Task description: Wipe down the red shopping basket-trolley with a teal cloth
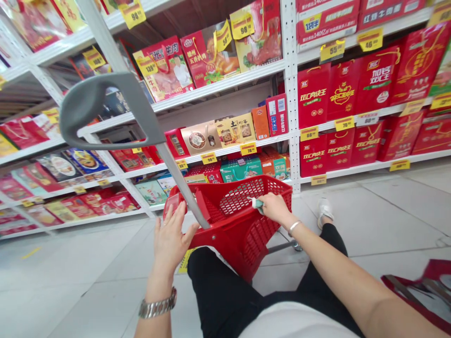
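Reaching forward over a white top [289,324] and black trousers [225,291], both bare arms end at a red plastic shopping basket [260,249] with a mesh wall, which stands on a wheeled frame just in front of the person's legs. The left hand [172,239], with a silver link watch [158,304] on its wrist, is open, its fingers spread and touching the basket's near left edge rather than closing around it. The right hand [276,209], with a thin silver bangle [294,228] at the wrist, is closed in a pinch on a small green-and-white item [257,203] above the basket's rim; what the item is cannot be made out. A grey telescopic handle [105,87] rises from the basket on a slim metal pole [183,185], passing just beside the left hand. Beyond the basket, a white shoe [324,210] rests on pale floor tiles [398,206]. At the lower right, a red-framed object [419,281] is cut off by the view. White perforated shelving [291,94] lines the aisle ahead, stacked with red gift boxes [313,96] and other boxed food, with yellow price tags [344,123] along the shelf edges.
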